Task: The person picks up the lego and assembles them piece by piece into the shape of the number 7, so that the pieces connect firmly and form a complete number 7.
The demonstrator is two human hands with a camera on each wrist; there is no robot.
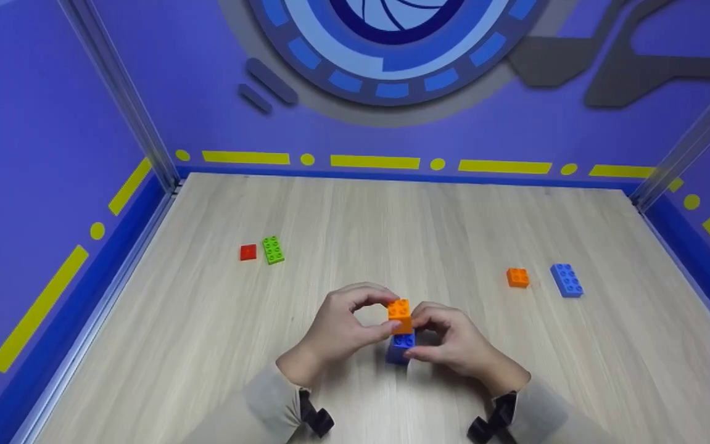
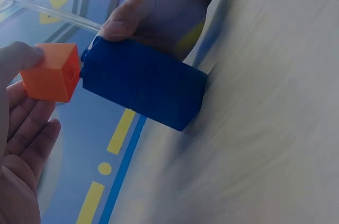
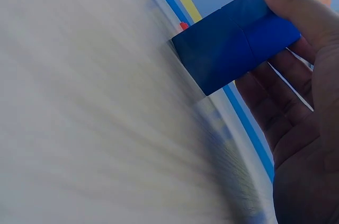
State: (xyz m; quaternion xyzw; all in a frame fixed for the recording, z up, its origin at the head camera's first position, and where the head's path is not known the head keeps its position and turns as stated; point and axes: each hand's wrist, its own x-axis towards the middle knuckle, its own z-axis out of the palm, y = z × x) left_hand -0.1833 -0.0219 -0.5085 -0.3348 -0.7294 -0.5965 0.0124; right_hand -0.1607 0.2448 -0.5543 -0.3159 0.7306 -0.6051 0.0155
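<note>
Left hand (image 1: 342, 320): fingers pinch orange block (image 1: 399, 317) across opposite faces, likely keeping underside clear.
Right hand (image 1: 458, 340): fingers grip blue stack (image 2: 143, 83), likely steadying it.
Green brick (image 1: 273, 250): ten o'clock, apart.

- Your left hand (image 2: 26, 152) pinches an orange block (image 2: 50, 73) between thumb and fingers.
- Your right hand (image 2: 159, 17) grips a dark blue stack (image 2: 143, 83), seamed partway along.
- Its studs (image 2: 85, 55) face the orange block, close beside it; contact is unclear.
- Behind, a blue wall (image 2: 74, 150) bears yellow marks (image 2: 122, 131); a pale tabletop (image 2: 275, 118) fills the right.
</note>
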